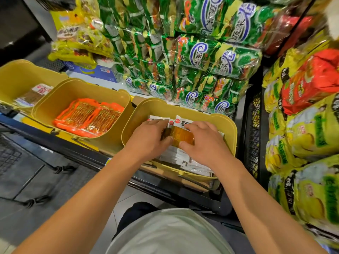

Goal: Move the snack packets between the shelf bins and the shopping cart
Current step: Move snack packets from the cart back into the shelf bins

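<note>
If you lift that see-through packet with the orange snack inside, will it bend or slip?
The clear orange snack packet looks thin and flat, so it would probably flex a little and feel light. Its glossy film may be slippery, which might be why the left hand and the right hand both hold it over the yellow plastic bin.

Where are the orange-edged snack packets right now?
In the head view, the orange-edged packets lie in the middle yellow bin, left of the bin where both hands work.

shelf (117,85) | three yellow bins (82,92) in a row (front edge) | green packs (201,57) stacked behind
</note>
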Available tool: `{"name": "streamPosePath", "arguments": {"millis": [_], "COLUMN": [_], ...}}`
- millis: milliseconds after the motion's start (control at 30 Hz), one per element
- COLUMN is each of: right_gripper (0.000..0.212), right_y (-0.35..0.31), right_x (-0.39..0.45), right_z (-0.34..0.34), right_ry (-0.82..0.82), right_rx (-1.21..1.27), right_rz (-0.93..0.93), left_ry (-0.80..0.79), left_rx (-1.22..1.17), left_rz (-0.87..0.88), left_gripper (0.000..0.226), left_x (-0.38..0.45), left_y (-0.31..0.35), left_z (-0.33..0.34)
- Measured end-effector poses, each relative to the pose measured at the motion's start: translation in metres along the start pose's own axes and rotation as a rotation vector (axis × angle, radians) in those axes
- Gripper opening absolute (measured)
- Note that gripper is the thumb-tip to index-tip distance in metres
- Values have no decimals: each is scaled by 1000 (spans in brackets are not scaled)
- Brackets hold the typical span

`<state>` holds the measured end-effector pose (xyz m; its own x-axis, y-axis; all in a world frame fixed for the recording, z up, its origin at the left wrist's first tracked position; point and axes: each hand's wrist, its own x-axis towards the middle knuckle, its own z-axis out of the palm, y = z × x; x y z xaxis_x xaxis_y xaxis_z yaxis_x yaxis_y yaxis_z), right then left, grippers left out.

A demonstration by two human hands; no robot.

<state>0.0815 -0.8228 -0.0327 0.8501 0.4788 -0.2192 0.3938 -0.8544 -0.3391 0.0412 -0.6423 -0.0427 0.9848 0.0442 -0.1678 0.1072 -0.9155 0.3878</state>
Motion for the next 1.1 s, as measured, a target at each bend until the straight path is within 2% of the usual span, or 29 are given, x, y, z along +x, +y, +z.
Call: {"name": "streamPosePath", "arguments": {"millis": [100, 300, 400, 500, 600, 900, 1000, 1100], "right_gripper": [60, 57, 56, 56, 56, 63, 68, 63], "right_y": [-7, -31, -54, -85, -120, -243, -287, -332], "right_x": [0, -3, -10, -16, -20, -32, -35, -37], "right_z": [-2, 5, 5, 11, 27, 107, 140, 171], "right_ry": [49, 132, 189, 218, 241, 124, 77, 10], "right_rx": [41, 103, 161, 209, 223, 186, 168, 169], "right_rz": [-22, -55, -85, -148, -213, -362, -420, -459], "left_ry": [109, 286, 406, 507, 540, 609, 651, 663], "left_rx": [-75, -183, -228, -277, -294, -406, -438, -430], "left_rz": [10, -20, -17, -72, -173, -452, -488, -556], "left_gripper": [60, 62, 52, 47, 48, 57, 55, 53], "left_x": [-8, -33, -52, -76, -99, -200, -239, -279], "left_y": [4, -4, -14, -30, -60, -179, -223, -266], "left_z": [-7, -18, -27, -34, -31, -23, -24, -24]}}
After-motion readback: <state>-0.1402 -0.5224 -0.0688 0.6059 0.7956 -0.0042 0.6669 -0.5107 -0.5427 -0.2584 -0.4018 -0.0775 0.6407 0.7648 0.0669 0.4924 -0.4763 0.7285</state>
